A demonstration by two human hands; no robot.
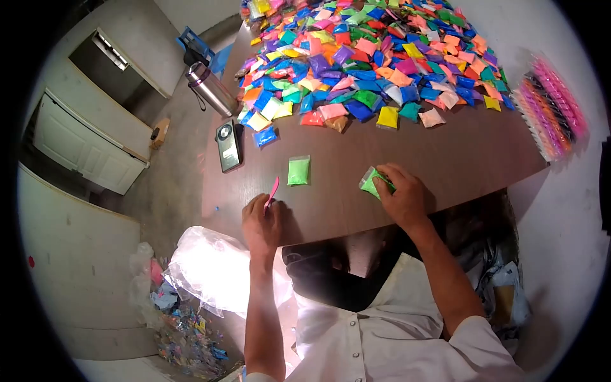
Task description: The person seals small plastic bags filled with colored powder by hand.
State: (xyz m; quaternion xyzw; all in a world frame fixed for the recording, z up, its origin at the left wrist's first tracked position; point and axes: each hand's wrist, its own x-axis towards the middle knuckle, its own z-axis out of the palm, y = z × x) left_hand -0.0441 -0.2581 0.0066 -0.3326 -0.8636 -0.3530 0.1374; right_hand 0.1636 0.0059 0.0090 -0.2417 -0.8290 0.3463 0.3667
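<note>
"What does the right hand [404, 196] have?"

"A green packet [370, 184], pinched between thumb and fingers near the near edge of the desk [344, 207], right of its middle. Clear film shows at its outer end; the fingers cover part of it. I can't tell whether it touches the desktop."

"And the left hand [259, 224]?"

"Fingers closed round a slim pink tool [273, 190], its tip pointing toward the far edge. That hand is by the near-left corner."

"Anything between them?"

"A second packet [298, 171], lying flat: bright green filling, roughly rectangular, with a clear strip along its far end."

"Any writing?"

"The dark device [228, 147] by the left edge carries small pale marks, too small to read. It has a round, lens-like disc."

"What's beyond?"

"A heap of packets [369, 70] in many colours, running to the far edge. A steel flask [213, 90] stands by the left edge."
</note>
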